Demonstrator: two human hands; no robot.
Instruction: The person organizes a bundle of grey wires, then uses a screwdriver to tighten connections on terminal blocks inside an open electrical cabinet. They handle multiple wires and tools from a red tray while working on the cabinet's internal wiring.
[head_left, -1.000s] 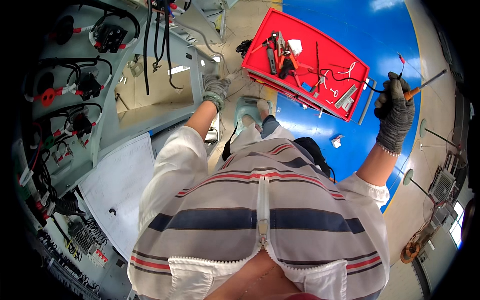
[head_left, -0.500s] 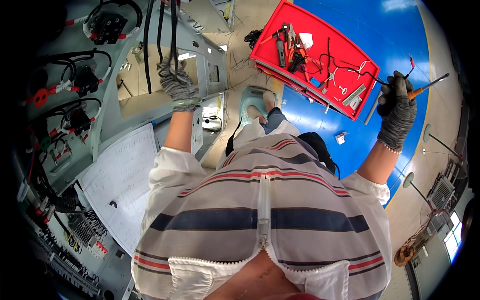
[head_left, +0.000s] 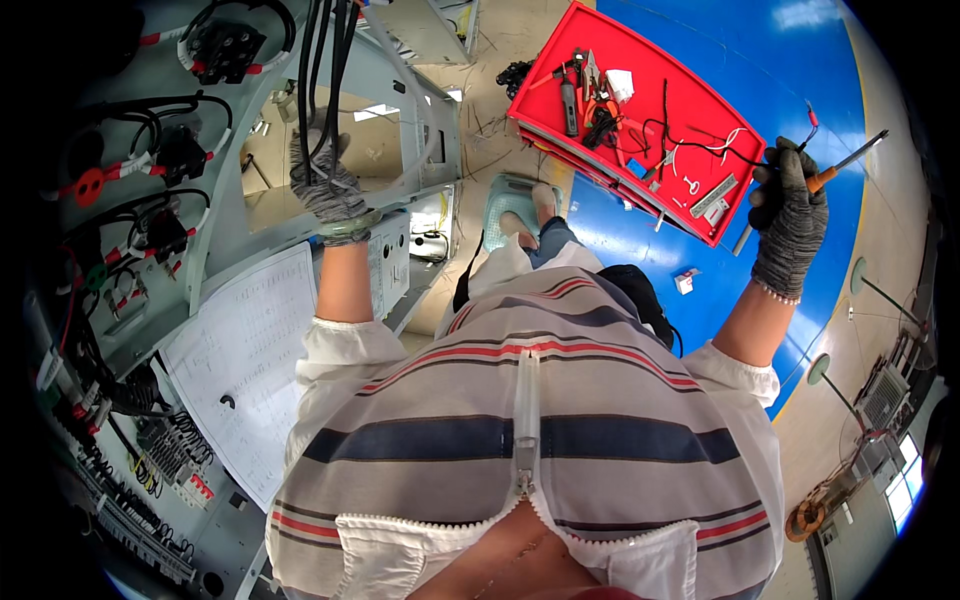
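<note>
Orange-handled screwdriver (head_left: 826, 176), silvery shaft, in clenched right hand (head_left: 788, 215); left hand (head_left: 328, 192) at black cables (head_left: 340, 70), grip unclear.

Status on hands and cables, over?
Left hand at hanging black cables, grip unclear. Right hand closed on screwdriver and red-sleeved black wire. Wire trails over red tool tray.

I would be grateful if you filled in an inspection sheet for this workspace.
Surface: red cart top, bearing tools and a metal strip.
Work items: orange-handled screwdriver; red-sleeved wire end near it.
Clutter: small white box on the blue floor; dark tangle beside the cart.
Hands: gloved right hand closed on the screwdriver; gloved left hand at black cables, grip unclear.
Cables: the black cables hang down; their lower ends are hard to make out.
Surroundings: grey cabinet with wired components; large paper sheet.
</note>
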